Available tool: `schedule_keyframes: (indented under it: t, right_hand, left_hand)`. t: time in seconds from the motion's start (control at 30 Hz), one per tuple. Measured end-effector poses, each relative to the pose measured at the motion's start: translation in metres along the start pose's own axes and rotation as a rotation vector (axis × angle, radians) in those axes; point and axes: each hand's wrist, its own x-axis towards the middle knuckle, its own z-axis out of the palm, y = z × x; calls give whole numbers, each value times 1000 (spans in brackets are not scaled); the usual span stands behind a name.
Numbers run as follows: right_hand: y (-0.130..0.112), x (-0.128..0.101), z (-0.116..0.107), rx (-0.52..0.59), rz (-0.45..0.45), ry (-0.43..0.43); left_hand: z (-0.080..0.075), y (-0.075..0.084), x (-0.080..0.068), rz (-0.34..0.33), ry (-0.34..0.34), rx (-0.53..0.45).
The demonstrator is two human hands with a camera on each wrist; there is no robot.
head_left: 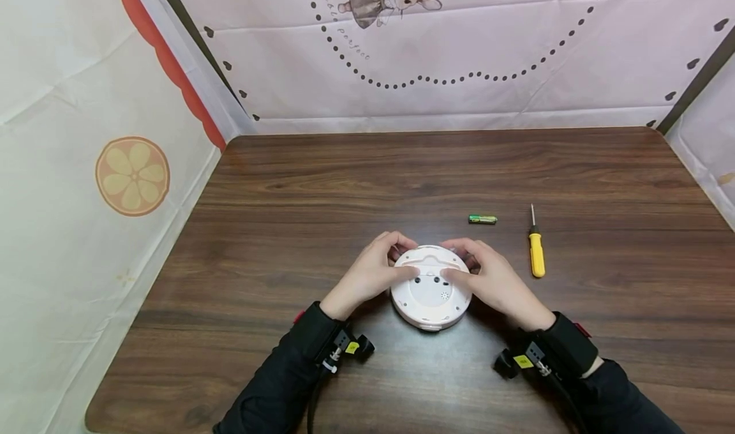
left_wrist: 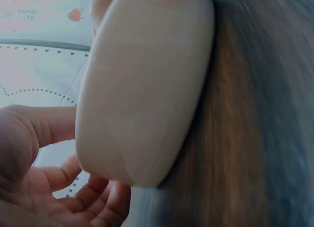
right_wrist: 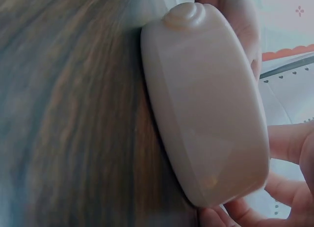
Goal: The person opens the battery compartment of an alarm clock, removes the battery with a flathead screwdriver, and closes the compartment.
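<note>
A round white plastic device (head_left: 432,306) lies on the table, its flat face up, with dark holes and a cluster of small perforations near the middle. My left hand (head_left: 380,265) grips its far left edge, thumb on the upper face and fingers bent behind the rim. On the opposite side my right hand (head_left: 488,277) holds the far right edge in the same way. Both wrist views show the smooth, thick side wall (left_wrist: 142,89) between the hands. A small rounded knob (right_wrist: 184,15) sticks out of the wall in the right wrist view.
A green battery (head_left: 482,219) lies beyond the right hand. To its right is a screwdriver (head_left: 536,254) with a yellow handle, its tip pointing away. The brown wooden table (head_left: 275,230) is bordered by printed white cloth (head_left: 459,44) at the back and sides.
</note>
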Motion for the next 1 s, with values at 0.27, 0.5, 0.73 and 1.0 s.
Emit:
schedule_keyframes:
  t: [0.27, 0.5, 0.73, 1.0]
  right_hand:
    - [-2, -8, -14, -71, -130, 14]
    - [3, -23, -30, -224, -310, -35]
    - [17, -31, -27, -337, -390, -77]
    - [23, -32, -27, -379, -414, -61]
  left_hand:
    - [-22, 0, -12, 159, -74, 110]
    - [-37, -7, -26, 248, -165, 260]
    - [-33, -14, -36, 254, -196, 288]
    - [-30, -17, -37, 268, -199, 347]
